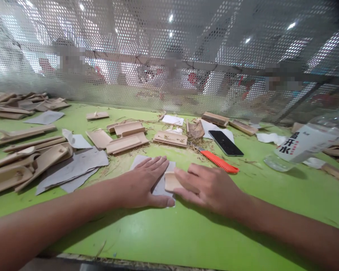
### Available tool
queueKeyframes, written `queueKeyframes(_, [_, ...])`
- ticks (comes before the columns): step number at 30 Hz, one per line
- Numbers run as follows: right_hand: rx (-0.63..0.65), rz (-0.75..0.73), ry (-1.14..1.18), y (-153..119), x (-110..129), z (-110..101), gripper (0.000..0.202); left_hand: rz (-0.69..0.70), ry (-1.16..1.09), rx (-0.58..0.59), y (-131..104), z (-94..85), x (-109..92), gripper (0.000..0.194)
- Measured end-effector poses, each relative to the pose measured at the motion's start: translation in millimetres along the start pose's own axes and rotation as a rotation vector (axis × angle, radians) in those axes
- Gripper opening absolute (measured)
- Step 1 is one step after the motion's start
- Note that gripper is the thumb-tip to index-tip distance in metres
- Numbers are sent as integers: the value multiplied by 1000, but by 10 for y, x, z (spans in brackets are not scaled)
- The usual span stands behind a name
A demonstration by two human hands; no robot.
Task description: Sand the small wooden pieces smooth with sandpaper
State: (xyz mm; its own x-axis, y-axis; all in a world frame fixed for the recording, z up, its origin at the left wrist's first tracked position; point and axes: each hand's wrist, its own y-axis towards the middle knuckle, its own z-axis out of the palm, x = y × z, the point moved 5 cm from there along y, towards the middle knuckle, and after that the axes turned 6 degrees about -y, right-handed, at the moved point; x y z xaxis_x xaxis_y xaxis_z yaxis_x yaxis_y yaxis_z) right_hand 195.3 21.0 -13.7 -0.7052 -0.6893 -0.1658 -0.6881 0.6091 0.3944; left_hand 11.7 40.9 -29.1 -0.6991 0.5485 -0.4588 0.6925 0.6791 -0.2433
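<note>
My left hand (144,183) lies flat with its fingers stretched out, pressing on a light grey sheet (160,187) on the table. My right hand (210,186) grips a short, pale tan curved piece of wood or bark (171,182) between thumb and fingers. That piece rests against the sheet's right side, its right end hidden by my fingers. Just beyond my right hand lies a utility knife (219,161) with an orange-red handle, its blade toward the left.
Several more curved pieces (127,143) and a phone (226,143) lie behind my hands. Grey sheets (73,167) and stacked pieces (8,180) stand at left. At right a plastic bottle (307,139) leans. A perforated screen (158,90) closes the back, people blurred behind it.
</note>
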Motion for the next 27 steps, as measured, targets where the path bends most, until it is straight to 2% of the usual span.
queueKeyframes(6, [-48,14,-18,20,-20,-3,54,0,11,6,-6,-14,-21,117])
queueKeyframes(9, [-6,-26,27,23,22,-5,52,-1,3,14,-4,-15,-27,117])
queueKeyframes(13, [-14,47,-39,15,-24,-25,58,-4,5,15,-8,-21,-29,118])
queueKeyframes(17, [73,3,32,25,-26,2,54,-1,-3,21,-24,-25,-35,120])
queueKeyframes(20, [67,104,-15,32,-57,-20,57,-12,2,22,-29,-23,-29,120])
queueKeyframes(24, [153,15,112,25,40,22,54,-16,-13,34,-26,-12,-25,121])
queueKeyframes(27, [163,138,2,56,-106,54,54,-12,-18,43,-27,-15,-30,121])
